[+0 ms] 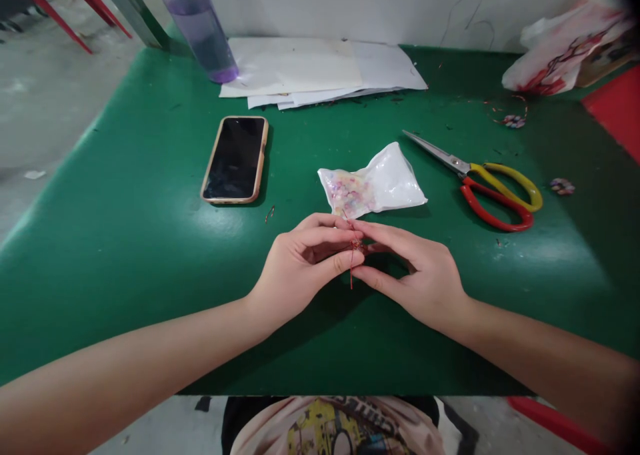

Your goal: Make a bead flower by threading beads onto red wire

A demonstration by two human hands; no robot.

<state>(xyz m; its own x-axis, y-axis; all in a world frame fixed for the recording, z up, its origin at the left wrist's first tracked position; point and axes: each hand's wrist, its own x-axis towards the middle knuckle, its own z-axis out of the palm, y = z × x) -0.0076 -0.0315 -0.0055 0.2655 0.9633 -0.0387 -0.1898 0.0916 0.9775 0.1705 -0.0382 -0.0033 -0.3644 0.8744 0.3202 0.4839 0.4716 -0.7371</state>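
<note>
Both hands meet over the near middle of the green table. Between their fingertips is a small beaded piece (358,245) with a red cord (351,276) whose ends stick out above and below. My left hand (313,255) is closed, thumb and fingers pinching the piece and cord from the left. From the right, my right hand (410,261) pinches it too, thumb below and forefinger above. The fingers partly hide the piece. Just beyond the fingertips lies a white plastic packet (397,181) with small pale coloured beads (350,191) showing at its left end.
Scissors (463,168) with red and yellow handles lie right of the packet. Beaded rings (563,187) (514,121) are at the right. A phone (236,159) lies left. White papers (310,68), a purple bottle (200,31) and a plastic bag (560,51) line the back of the green table (150,261).
</note>
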